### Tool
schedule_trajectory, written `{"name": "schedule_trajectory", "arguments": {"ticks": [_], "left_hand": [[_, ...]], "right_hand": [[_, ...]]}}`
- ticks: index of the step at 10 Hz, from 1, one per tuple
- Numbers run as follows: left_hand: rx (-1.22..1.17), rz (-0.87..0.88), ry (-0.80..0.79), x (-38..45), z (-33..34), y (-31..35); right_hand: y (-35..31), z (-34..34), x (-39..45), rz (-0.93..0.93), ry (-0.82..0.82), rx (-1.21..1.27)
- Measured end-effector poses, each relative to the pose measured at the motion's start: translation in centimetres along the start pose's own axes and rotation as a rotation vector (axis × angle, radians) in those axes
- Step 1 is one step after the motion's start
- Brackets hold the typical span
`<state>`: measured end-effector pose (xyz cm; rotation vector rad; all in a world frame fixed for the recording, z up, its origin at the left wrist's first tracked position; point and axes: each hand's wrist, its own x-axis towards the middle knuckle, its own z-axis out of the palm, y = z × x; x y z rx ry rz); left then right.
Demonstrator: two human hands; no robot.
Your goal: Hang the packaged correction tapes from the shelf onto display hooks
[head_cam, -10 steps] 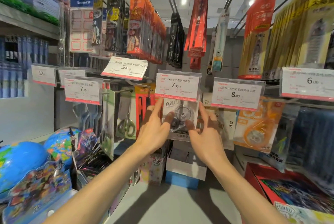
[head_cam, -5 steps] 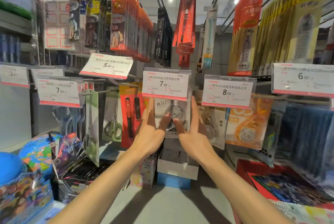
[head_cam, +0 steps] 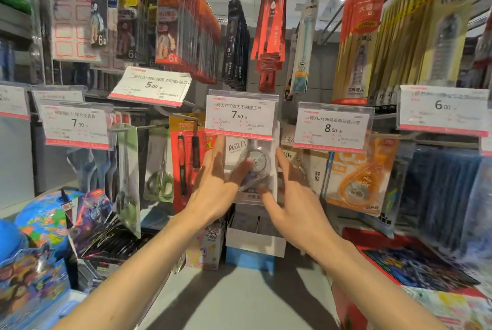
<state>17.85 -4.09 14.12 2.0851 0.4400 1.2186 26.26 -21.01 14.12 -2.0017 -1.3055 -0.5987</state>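
Observation:
A packaged correction tape (head_cam: 237, 147), a white card with a clear blister, hangs just under the 7.90 price tag (head_cam: 241, 115). The hook that carries it is hidden behind that tag. My left hand (head_cam: 213, 188) grips the pack's left edge, its thumb across the blister front. My right hand (head_cam: 295, 196) is at the pack's right side with fingers spread; its thumb tip touches the lower front, and the index points up along the right edge.
More correction tape packs, one orange (head_cam: 356, 180), hang to the right under the 8.00 tag (head_cam: 332, 127). Scissors packs (head_cam: 159, 186) hang to the left. An open white-and-blue box (head_cam: 253, 244) stands on the shelf below, with globes (head_cam: 42, 218) at left and a red box (head_cam: 386, 247) at right.
The view has shifted slightly. The pack sits a little higher under the tag. My right hand has dropped a bit and spread its fingers; my left hand stays on the left edge.

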Motion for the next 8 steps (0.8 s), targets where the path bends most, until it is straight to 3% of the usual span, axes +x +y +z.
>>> {"name": "schedule_trajectory", "arguments": {"ticks": [2, 3, 5, 7, 8], "left_hand": [[0.025, 0.117, 0.041, 0.4, 1.2, 0.6], [0.043, 0.102, 0.051, 0.8, 1.7, 0.1], [0.050, 0.053, 0.043, 0.2, 1.1, 0.6], [0.122, -0.013, 0.041, -2.6, -0.9, 1.0], [0.179, 0.010, 0.165, -3.8, -1.6, 1.3]], "right_hand": [[2.0, -1.8, -0.3, -0.016, 0.038, -0.035], [2.2, -1.8, -0.2, -0.056, 0.038, -0.031], [2.7, -2.3, -0.7, 0.043, 0.022, -0.009], [3.2, -2.9, -1.5, 0.131, 0.012, 0.245], [3.6, -3.6, -1.7, 0.225, 0.025, 0.376]]}}
